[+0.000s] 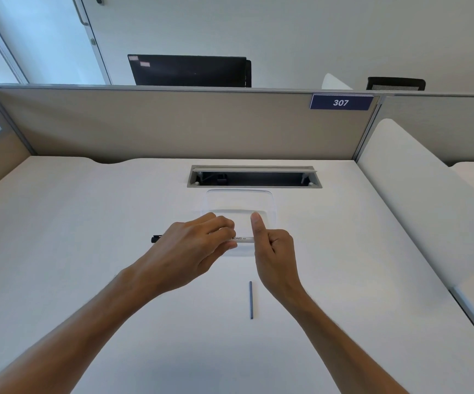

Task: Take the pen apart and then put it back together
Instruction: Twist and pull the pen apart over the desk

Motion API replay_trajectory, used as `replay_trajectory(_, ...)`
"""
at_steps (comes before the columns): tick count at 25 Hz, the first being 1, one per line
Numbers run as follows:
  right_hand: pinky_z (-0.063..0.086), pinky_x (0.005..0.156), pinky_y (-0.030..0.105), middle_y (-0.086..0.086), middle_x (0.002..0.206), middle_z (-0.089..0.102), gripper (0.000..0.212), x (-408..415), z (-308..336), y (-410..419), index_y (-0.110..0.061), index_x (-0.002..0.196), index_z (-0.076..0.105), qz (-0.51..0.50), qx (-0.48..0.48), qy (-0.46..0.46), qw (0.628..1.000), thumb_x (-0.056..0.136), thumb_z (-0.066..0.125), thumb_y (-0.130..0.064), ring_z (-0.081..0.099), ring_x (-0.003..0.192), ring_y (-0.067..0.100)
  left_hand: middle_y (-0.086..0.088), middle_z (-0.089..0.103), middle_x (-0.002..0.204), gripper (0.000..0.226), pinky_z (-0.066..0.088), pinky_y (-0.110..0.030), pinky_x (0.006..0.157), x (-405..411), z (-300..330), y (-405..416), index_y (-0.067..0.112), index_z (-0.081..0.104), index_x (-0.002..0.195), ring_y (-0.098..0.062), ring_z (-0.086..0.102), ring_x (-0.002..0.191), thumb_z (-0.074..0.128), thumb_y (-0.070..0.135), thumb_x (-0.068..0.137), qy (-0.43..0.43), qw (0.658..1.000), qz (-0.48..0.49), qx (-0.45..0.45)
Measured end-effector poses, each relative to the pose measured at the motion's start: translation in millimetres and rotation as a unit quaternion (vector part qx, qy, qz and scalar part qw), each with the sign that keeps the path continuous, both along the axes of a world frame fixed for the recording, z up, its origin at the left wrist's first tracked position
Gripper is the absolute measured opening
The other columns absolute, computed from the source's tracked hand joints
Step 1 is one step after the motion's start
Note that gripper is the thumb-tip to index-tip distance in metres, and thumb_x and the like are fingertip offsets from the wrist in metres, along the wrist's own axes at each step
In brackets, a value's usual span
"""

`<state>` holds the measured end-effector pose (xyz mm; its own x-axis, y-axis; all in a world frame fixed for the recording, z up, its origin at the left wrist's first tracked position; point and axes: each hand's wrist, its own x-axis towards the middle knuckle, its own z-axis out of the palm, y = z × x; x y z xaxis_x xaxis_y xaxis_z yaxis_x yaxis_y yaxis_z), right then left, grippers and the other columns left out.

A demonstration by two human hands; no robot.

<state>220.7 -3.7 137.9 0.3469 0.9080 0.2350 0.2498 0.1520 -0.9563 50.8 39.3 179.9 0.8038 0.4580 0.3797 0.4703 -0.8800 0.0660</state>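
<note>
- Our left hand [193, 245] grips the pen [241, 239], held level between both hands.
- Our right hand [272, 251] curls at its end; grip unclear.
- A refill [251, 300] lies on the worktop [87, 223] near us.

— Can you see any words or numbers?
— Yes. A blue sign [341, 102] sits at the top of the wall behind the worktop [87, 223]. It says "307" in white.
— Anything else?
— The white pen [241, 239] has black letters on its side. I can read "BOARD". A tiny word comes after it, too small to read.
— And the black screen [187, 70] at the back?
— It has two little stickers, but they are too blurry.
</note>
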Motion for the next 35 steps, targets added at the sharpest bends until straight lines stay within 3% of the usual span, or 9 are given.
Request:
replay_trajectory(6,0.021,0.043,0.022,-0.009,0.038,0.026,0.058,0,-2,0,-0.018,0.046,0.029,0.017,0.023,0.016,0.999,0.098,0.046,-0.035,0.025,0.039,0.009,0.007,0.069,0.092,0.038,0.051,-0.036,0.05,2,3,-6,0.022,0.057,0.12,-0.017,0.061,0.068,0.036,0.045,0.099,-0.021,0.999,0.002,-0.043)
replay_trajectory(11,0.021,0.043,0.02,-0.011,0.037,0.028,0.061,1,0,-1,-0.025,0.043,0.03,0.041,0.05,0.008,0.998,0.103,0.046,-0.024,0.025,0.037,0.008,0.01,0.068,0.08,0.032,0.046,-0.036,0.049,4,10,-5,0.041,0.047,0.13,-0.015,0.05,0.056,0.035,0.041,0.1,-0.01,0.996,-0.004,-0.094)
replay_trajectory(15,0.019,0.043,0.023,-0.01,0.038,0.026,0.06,5,3,-2,-0.014,0.044,0.03,0.067,0.059,-0.006,0.996,0.101,0.045,-0.029,0.022,0.039,0.009,0.0,0.044,0.052,0.033,0.038,-0.033,0.052,3,17,-3,0.045,0.045,0.131,-0.023,0.038,0.052,0.036,0.038,0.1,0.008,0.984,-0.005,-0.176)
replay_trajectory(20,0.017,0.044,0.019,-0.011,0.038,0.025,0.055,6,8,-3,-0.031,0.046,0.026,0.073,0.099,-0.034,0.992,0.098,0.044,-0.035,0.021,0.039,0.008,-0.005,0.034,0.048,0.032,0.026,-0.024,0.048,2,28,3,0.043,0.05,0.129,-0.023,0.03,0.049,0.042,0.029,0.102,0.008,0.967,-0.034,-0.253)
replay_trajectory(24,0.017,0.046,0.016,-0.015,0.041,0.022,0.051,9,10,-1,-0.037,0.053,0.023,0.071,0.143,-0.09,0.983,0.099,0.043,-0.029,0.022,0.04,0.007,0.002,0.035,0.05,0.034,0.025,-0.016,0.049,0,31,4,0.04,0.053,0.131,-0.017,0.029,0.048,0.042,0.032,0.1,-0.006,0.951,-0.054,-0.303)
replay_trajectory(31,0.025,0.049,0.023,-0.012,0.049,0.032,0.044,9,9,0,-0.021,0.057,0.038,0.044,0.136,-0.097,0.985,0.098,0.046,-0.034,0.031,0.048,0.01,0.009,0.052,0.059,0.013,0.035,-0.019,0.052,2,32,5,0.023,0.061,0.1,-0.015,0.046,0.054,0.056,0.033,0.096,-0.011,0.959,-0.023,-0.282)
replay_trajectory(33,0.031,0.05,0.032,-0.001,0.051,0.041,0.049,11,7,-2,-0.012,0.058,0.043,0.05,0.107,-0.074,0.99,0.097,0.044,-0.043,0.038,0.051,0.015,0.008,0.053,0.06,0.014,0.04,-0.027,0.052,1,30,6,0.024,0.058,0.089,-0.016,0.046,0.056,0.054,0.035,0.097,-0.005,0.971,-0.007,-0.239)
replay_trajectory(35,0.035,0.054,0.038,0.012,0.055,0.047,0.059,12,6,-4,-0.002,0.059,0.046,0.057,0.087,-0.041,0.994,0.095,0.04,-0.048,0.044,0.055,0.027,0.008,0.06,0.067,0.021,0.045,-0.034,0.057,-1,28,6,0.029,0.06,0.091,-0.015,0.05,0.062,0.046,0.043,0.098,0.018,0.982,0.039,-0.183)
